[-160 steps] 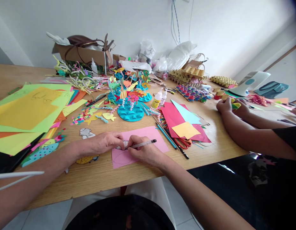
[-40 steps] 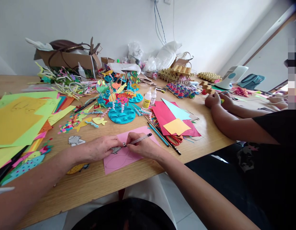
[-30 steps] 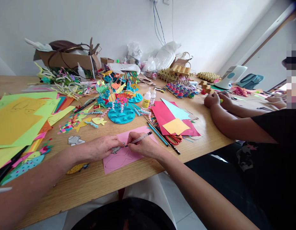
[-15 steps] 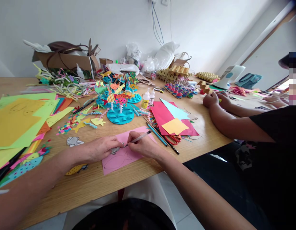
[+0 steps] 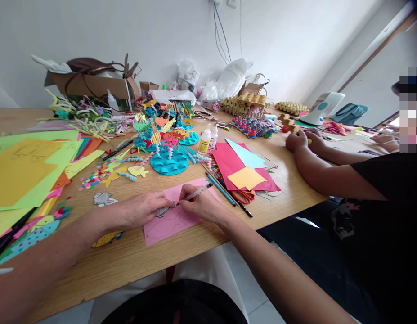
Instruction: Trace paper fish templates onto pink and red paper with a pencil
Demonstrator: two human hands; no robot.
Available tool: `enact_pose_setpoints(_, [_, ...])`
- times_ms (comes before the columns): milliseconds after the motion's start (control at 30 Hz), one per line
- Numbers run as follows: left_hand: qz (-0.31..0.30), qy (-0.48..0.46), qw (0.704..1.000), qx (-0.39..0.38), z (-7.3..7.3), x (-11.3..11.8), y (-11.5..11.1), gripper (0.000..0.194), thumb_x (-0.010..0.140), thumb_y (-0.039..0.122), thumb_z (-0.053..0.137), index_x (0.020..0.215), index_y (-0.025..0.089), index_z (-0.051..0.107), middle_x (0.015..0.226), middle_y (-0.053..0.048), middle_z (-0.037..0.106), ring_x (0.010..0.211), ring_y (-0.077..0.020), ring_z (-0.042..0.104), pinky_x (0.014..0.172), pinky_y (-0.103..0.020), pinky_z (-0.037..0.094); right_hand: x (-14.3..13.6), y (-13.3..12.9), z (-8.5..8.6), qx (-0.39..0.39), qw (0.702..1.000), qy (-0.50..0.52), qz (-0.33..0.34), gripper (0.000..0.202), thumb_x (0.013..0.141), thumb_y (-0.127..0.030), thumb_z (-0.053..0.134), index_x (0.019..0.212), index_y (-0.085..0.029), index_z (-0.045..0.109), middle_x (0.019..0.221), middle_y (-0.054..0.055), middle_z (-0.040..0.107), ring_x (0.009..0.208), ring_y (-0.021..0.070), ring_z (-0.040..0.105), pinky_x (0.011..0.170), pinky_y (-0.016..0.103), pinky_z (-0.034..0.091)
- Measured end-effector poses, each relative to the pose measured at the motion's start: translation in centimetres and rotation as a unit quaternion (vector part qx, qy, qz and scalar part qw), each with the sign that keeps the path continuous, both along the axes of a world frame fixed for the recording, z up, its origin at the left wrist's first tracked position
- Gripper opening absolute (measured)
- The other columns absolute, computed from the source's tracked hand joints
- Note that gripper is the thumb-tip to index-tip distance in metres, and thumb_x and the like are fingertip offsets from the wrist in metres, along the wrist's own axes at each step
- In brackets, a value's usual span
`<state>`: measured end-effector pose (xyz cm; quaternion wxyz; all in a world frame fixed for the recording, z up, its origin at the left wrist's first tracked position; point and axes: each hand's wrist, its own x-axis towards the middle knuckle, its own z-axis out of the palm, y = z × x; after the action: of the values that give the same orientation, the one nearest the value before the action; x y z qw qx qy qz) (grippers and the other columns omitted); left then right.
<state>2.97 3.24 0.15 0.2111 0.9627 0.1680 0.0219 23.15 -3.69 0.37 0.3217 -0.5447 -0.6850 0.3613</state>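
A pink sheet (image 5: 191, 225) lies near the table's front edge, with a fish outline drawn on its lower part. My left hand (image 5: 144, 209) presses its fingertips on a small grey fish cutout (image 5: 161, 211) on the sheet; its fingers are close together. In my right hand (image 5: 198, 204) is a pen (image 5: 199, 191), its tip at the right end of the cutout. Left of the sheet lie another grey fish cutout (image 5: 103, 199) and a yellow dotted fish (image 5: 105, 239), partly behind my left forearm.
Coloured paper (image 5: 26, 166) is piled at left. Beyond my hands stand a blue base with paper fish (image 5: 169, 163) and glue bottles (image 5: 204, 140). Pencils (image 5: 225, 191), orange scissors (image 5: 245, 196) and a red sheet (image 5: 225, 164) lie right. Another person's forearms (image 5: 311, 173) rest on the table.
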Motion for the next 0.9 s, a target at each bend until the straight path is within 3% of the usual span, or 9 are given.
enact_pose_setpoints(533, [-0.011, -0.019, 1.0, 0.016, -0.75, -0.22, 0.29, 0.051, 0.073, 0.003, 0.043, 0.117, 0.024, 0.058, 0.098, -0.004, 0.061, 0.09, -0.0178, 0.059, 0.078, -0.024, 0.045, -0.65, 0.25, -0.34, 0.015, 1.0, 0.009, -0.009, 0.014, 0.068, -0.006, 0.053, 0.066, -0.019, 0.049, 0.059, -0.007, 0.048, 0.056, 0.0086, 0.044, 0.05, 0.018, 0.032])
enact_pose_setpoints(900, [-0.014, -0.005, 1.0, 0.015, -0.19, -0.31, -0.05, 0.051, 0.076, 0.002, 0.041, 0.119, 0.024, 0.056, 0.107, -0.005, 0.061, 0.1, -0.0186, 0.058, 0.085, -0.026, 0.045, -0.57, 0.22, -0.32, 0.019, 1.0, 0.005, -0.024, 0.014, 0.068, -0.006, 0.054, 0.065, -0.019, 0.048, 0.058, -0.007, 0.048, 0.055, 0.0085, 0.043, 0.049, 0.018, 0.031])
